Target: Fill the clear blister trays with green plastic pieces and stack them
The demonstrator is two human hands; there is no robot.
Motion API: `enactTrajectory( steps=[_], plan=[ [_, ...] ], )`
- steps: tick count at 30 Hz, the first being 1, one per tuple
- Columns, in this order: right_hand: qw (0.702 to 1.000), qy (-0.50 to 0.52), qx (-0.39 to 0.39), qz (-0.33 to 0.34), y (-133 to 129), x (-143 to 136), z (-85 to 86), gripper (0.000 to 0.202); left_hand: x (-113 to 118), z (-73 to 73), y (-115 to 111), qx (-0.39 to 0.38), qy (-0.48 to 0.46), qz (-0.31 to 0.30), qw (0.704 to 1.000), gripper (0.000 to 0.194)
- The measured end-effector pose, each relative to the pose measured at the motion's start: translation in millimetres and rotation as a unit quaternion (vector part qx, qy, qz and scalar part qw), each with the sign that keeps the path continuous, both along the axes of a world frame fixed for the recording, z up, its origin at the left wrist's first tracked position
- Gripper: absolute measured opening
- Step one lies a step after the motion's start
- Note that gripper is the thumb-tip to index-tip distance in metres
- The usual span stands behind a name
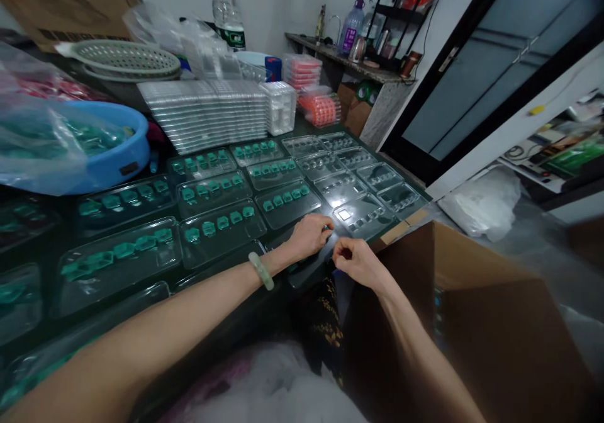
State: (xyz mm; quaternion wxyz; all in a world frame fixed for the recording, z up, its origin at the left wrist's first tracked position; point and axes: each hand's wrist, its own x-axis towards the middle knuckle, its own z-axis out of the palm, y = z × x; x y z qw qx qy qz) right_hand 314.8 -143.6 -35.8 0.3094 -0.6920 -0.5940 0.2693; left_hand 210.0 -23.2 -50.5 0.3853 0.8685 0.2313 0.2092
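Teal pieces [222, 223], set in clear trays [293, 213], laid flat for easy reach; left hand [309, 234] and right hand [361, 262] held close, fingers pinched narrow; anything gripped cannot be told.

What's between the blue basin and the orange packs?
Head view: mainly a long stack of clear plastic trays, right of the blue basin, then a shorter clear stack beside the orange packs.
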Motion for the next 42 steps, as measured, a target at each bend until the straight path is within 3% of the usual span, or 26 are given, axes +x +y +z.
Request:
enactTrajectory(
  steps=[4, 10, 13, 16, 19, 21, 25, 28, 34, 42],
  plan=[
    [0.973, 0.225, 0.029, 0.038, -29, 1, 17.8, 0.009, -1, 1.8, 0, -0.053, -0.019, 0.015, 0.998, 0.014],
    [0.912, 0.401, 0.087, -0.026, -52, -13, 17.7, 0.019, -2, 19.1, 9, -0.214, -0.067, 0.049, 0.973, 0.018],
    [0.874, 0.476, 0.092, -0.018, -53, -18, 16.0, 0.017, -18, 33.9, 15, -0.304, -0.098, 0.032, 0.947, 0.024],
    [0.852, 0.52, 0.059, -0.008, -49, -24, 21.5, 0.01, -50, 42.4, 19, -0.397, -0.146, 0.002, 0.906, 0.026],
    [0.862, 0.506, 0.035, -0.009, -37, -34, 30.3, 0.011, -85, 44.2, 18, -0.509, -0.206, -0.01, 0.835, 0.025],
    [0.883, 0.467, 0.039, -0.012, -23, -45, 35.3, 0.014, -104, 45.2, 15, -0.532, -0.225, 0.0, 0.816, 0.026],
    [0.944, 0.314, 0.096, -0.008, 11, -70, 37.9, 0.024, -124, 52.0, 4, -0.512, -0.23, 0.013, 0.828, 0.029],
    [0.966, 0.215, 0.143, 0.001, 30, -83, 33.1, 0.027, -131, 58.6, -6, -0.496, -0.212, 0.009, 0.842, 0.029],
    [0.969, 0.219, 0.118, -0.003, 33, -89, 21.1, 0.025, -134, 60.2, -22, -0.481, -0.175, 0.019, 0.859, 0.031],
    [0.958, 0.264, 0.106, -0.034, 26, -90, 22.2, 0.02, -129, 55.5, -28, -0.452, -0.169, 0.035, 0.875, 0.024]
  ],
)
